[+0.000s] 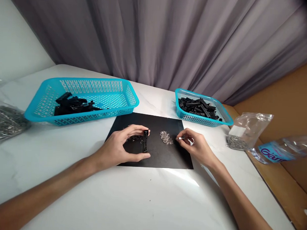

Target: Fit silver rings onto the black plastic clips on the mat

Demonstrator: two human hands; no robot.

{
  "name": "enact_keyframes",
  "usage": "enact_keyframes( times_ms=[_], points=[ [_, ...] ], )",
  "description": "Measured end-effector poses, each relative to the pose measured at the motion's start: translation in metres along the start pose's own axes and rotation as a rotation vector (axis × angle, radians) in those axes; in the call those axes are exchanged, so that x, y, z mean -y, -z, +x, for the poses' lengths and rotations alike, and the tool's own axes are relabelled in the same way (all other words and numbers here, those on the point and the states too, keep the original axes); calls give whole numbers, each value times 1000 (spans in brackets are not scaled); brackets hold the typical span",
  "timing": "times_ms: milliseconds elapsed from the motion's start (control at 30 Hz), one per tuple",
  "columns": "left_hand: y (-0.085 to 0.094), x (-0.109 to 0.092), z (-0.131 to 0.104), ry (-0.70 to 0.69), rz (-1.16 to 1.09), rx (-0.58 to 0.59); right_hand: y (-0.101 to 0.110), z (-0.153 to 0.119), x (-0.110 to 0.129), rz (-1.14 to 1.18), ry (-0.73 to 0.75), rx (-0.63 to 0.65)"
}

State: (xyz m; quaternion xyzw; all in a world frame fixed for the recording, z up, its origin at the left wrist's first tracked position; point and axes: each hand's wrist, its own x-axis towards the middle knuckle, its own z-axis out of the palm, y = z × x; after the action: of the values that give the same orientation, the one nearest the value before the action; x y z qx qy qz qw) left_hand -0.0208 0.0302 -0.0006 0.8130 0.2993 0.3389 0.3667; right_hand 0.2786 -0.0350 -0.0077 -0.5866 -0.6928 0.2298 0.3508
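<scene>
My left hand [122, 145] holds a slim black plastic part [145, 141] upright between thumb and fingers, above a black mat [164, 159]. Small dark metal pieces [136, 138] lie partly hidden behind that hand. On the mat's right half is a small pile of silvery metal pieces [166, 137]. Just right of the pile, my right hand [194, 145] pinches a thin tool with a white section [181, 138]; its tip is too small to make out.
A large blue basket [93, 116] with black parts stands at the back left, a smaller blue basket [203, 122] at the back right. Bags of metal pieces lie at far left [7, 121] and right [237, 142]. A plastic bottle [280, 151] lies at the right edge.
</scene>
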Motion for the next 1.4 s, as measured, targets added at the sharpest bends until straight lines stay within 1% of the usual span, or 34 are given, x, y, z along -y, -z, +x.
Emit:
enact_keyframes(
  times_ms=[100,233,400,467,533,667,800,933,1033,1167,1300,1400],
  points=[
    [0,-3,1,8,-21,17,2,0,-2,13,16,0],
    [-1,-5,1,2,-28,22,5,0,-2,-54,72,-5],
    [-1,-5,0,11,-33,39,1,-2,7,-44,92,-48],
    [-2,-5,-1,8,-20,52,-2,-4,15,2,67,-84],
    [-2,-5,-1,-2,6,57,-6,-7,24,68,42,-93],
    [-2,-7,-2,-46,99,48,-13,-12,37,185,23,-8],
    [-4,-8,-3,-81,152,20,-21,-12,42,317,-35,57],
    [-15,-12,-7,-12,-5,-3,-33,-11,47,521,-82,2],
    [-24,-17,-10,-4,-71,-41,-41,-11,51,656,-107,-42],
    [-31,-21,-12,-17,42,-89,-51,-13,57,760,-150,-73],
    [-31,-22,-14,-98,90,-121,-57,-15,60,802,-234,-101],
    [-30,-19,-15,-175,128,-147,-58,-16,62,800,-262,-104]
  ],
)
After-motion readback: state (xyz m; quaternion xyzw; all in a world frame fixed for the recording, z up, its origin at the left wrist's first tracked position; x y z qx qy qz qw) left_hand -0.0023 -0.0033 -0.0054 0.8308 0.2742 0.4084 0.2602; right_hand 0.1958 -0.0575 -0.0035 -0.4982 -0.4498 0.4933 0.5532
